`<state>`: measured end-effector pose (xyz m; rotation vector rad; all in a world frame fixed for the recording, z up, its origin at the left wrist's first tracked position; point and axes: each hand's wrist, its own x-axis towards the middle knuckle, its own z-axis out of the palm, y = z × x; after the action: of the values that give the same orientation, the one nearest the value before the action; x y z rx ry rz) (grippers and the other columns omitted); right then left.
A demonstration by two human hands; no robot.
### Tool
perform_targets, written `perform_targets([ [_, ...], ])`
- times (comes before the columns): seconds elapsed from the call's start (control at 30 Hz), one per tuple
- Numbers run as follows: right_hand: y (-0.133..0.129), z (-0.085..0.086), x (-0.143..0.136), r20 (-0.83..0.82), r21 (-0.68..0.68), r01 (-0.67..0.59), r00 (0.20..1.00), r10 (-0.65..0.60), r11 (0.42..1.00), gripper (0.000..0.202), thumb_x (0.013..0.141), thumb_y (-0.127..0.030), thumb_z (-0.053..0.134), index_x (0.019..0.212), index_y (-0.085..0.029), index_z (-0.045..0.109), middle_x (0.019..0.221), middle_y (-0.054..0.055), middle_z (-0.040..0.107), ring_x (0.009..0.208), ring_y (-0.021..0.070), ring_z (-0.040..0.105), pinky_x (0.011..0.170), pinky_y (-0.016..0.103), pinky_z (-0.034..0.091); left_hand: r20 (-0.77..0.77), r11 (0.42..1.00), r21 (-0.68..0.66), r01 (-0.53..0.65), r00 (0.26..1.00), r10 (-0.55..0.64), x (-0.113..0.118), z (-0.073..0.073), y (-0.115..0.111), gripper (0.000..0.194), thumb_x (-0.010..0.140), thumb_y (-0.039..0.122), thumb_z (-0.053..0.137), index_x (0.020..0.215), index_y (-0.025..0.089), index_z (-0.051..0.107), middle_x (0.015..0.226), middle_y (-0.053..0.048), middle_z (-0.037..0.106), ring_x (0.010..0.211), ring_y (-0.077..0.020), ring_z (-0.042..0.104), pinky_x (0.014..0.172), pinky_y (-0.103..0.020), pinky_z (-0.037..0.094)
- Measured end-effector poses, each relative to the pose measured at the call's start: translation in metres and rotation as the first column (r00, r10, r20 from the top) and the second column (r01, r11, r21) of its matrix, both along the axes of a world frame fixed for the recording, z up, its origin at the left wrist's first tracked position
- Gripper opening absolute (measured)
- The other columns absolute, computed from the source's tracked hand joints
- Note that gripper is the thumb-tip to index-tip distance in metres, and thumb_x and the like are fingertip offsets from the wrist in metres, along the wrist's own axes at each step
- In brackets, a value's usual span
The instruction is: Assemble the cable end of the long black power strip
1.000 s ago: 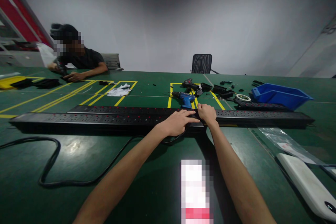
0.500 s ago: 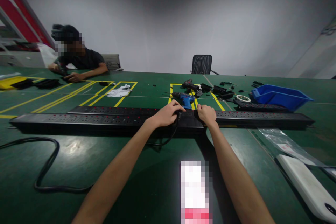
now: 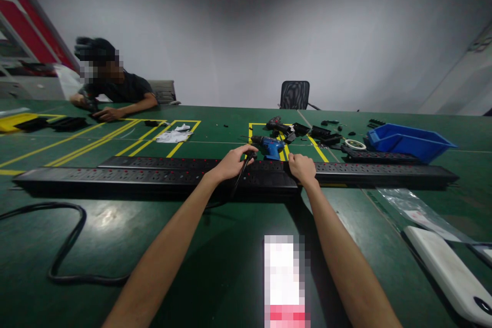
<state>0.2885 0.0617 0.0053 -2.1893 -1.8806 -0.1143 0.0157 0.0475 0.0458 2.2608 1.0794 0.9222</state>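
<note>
Two long black power strips lie across the table, a front power strip (image 3: 126,176) and a rear power strip (image 3: 376,170), both with rows of sockets and small red marks. My left hand (image 3: 229,164) is above the front strip, its fingers closed on a black plug (image 3: 251,155). From the plug a black cable (image 3: 240,178) runs down over the strip's near side. My right hand (image 3: 303,168) is closed around the right end of the front strip, thumb side up. Just behind both hands lies a blue cordless drill (image 3: 272,146).
Black parts and a tape roll (image 3: 355,144) lie near a blue bin (image 3: 413,142). A white device (image 3: 446,266) and a clear plastic bag (image 3: 415,210) are at right. Thick black cable (image 3: 63,251) loops at left. A co-worker (image 3: 119,87) sits across the table.
My left hand has moved left along the front strip, carrying the plug and its cable with it. My right hand has stayed at the strip's end.
</note>
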Motion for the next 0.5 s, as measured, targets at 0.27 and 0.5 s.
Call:
perform_targets([
  [0.27,-0.004,0.004,-0.002,0.015,-0.009,0.004,1.000,-0.004,1.000,0.053,0.101,-0.036,0.025,0.104,-0.010,0.071,0.108,0.020,0.070,0.107,0.0291,0.064,0.093,0.035,0.039,-0.045,1.000,0.025,0.001,0.999,0.001,-0.003,-0.021,0.011,0.036,0.083,0.023,0.063,0.119,0.025,0.064,0.115,-0.005,0.070,0.107,-0.0223,0.066,0.098,-0.038,0.048],
  [0.5,-0.002,0.003,-0.001,-0.009,-0.003,-0.006,1.000,0.005,1.000,0.053,0.101,-0.036,0.026,0.101,-0.010,0.072,0.107,0.020,0.070,0.106,0.0303,0.064,0.091,0.036,0.039,-0.022,0.998,0.035,-0.044,0.999,0.045,-0.001,-0.025,0.010,0.034,0.084,0.027,0.064,0.118,0.025,0.065,0.109,-0.006,0.072,0.104,-0.0220,0.066,0.093,-0.036,0.050],
])
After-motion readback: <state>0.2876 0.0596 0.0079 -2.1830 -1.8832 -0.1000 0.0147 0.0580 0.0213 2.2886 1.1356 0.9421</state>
